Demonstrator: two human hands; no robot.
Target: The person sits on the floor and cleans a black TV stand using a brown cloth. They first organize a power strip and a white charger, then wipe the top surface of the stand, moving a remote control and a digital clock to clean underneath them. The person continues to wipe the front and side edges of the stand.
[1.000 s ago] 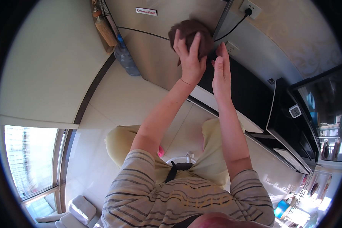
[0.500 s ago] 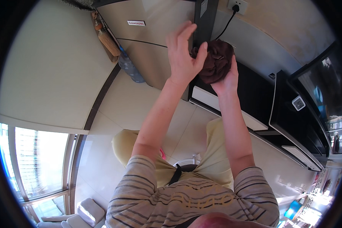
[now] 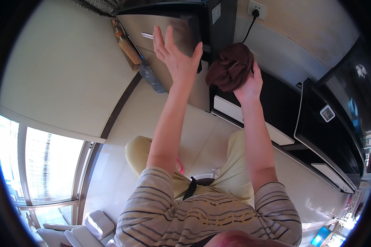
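My right hand [image 3: 250,85] holds up a bunched dark brown cloth [image 3: 231,68], its palm and fingers around the right side. The fingers behind the cloth are hidden. To the left, my left hand [image 3: 176,57] is raised with fingers spread and nothing in it. It is in front of the upper door [image 3: 132,24] of a grey refrigerator, and I cannot tell whether it touches the door. That door stands ajar, with a dark gap beside the refrigerator's black side [image 3: 222,31].
A low black cabinet [image 3: 276,99] with white drawer fronts runs to the right, below a television [image 3: 350,90]. A small white digital display [image 3: 327,113] sits there. A plug [image 3: 255,13] is in the wall socket. A large clear bottle [image 3: 151,77] stands beside the refrigerator.
The refrigerator's upper door has swung from closed to ajar. My left hand has moved left, away from the cloth. The cloth, still in my right hand, has shifted in shape.
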